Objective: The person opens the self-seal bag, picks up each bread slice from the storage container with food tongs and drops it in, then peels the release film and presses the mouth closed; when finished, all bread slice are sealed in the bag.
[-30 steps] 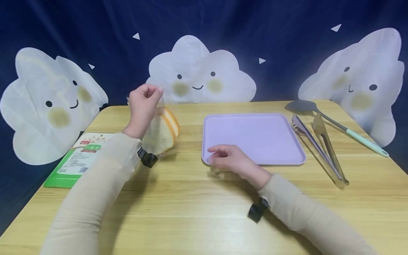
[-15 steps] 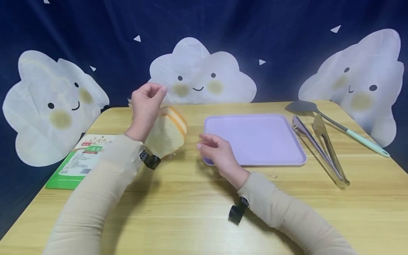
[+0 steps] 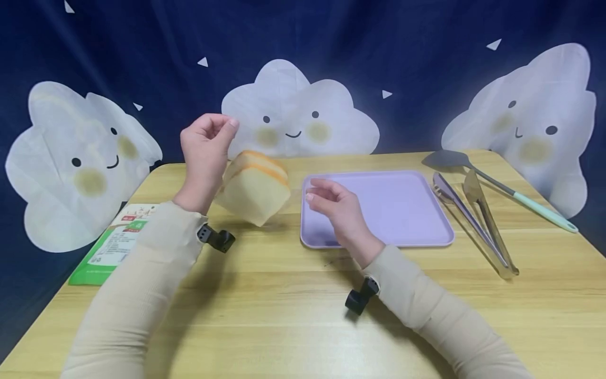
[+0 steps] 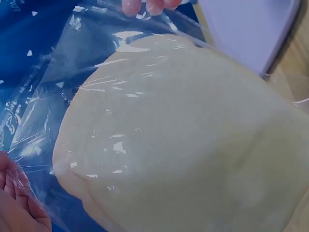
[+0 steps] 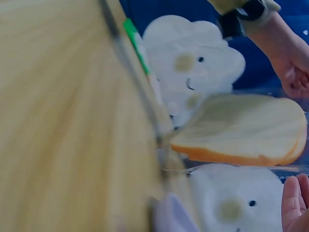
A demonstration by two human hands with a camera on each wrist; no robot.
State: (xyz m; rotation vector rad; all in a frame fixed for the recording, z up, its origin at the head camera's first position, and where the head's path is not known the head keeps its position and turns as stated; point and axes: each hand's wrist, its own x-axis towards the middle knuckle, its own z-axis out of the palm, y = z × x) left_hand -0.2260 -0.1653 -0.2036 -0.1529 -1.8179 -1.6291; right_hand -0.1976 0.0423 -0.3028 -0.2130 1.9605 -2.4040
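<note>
My left hand (image 3: 204, 155) is raised at the table's far left-centre and pinches the top of a clear plastic bag (image 4: 36, 130). Bread slices (image 3: 255, 195) with orange-brown crust hang tilted inside that bag, above the wood. To their right, my right hand (image 3: 342, 216) hovers over the near-left part of a lilac tray (image 3: 393, 208). Its thumb and fingers are apart and nothing shows between them. Pale bread fills most of the left wrist view, behind shiny film, with the right fingertips (image 4: 154, 7) at the top edge.
A green and white printed packet (image 3: 106, 258) lies at the left, partly behind the left sleeve. Right of the tray are metal tongs (image 3: 483, 231) and a grey turner (image 3: 492, 179) with a mint handle. A dark blue curtain with cloud faces hangs behind the table.
The bagged bread has swung right and turned its flat face forward. My left hand has risen slightly. My right hand has lifted from the tray's front-left corner, its fingers now higher.
</note>
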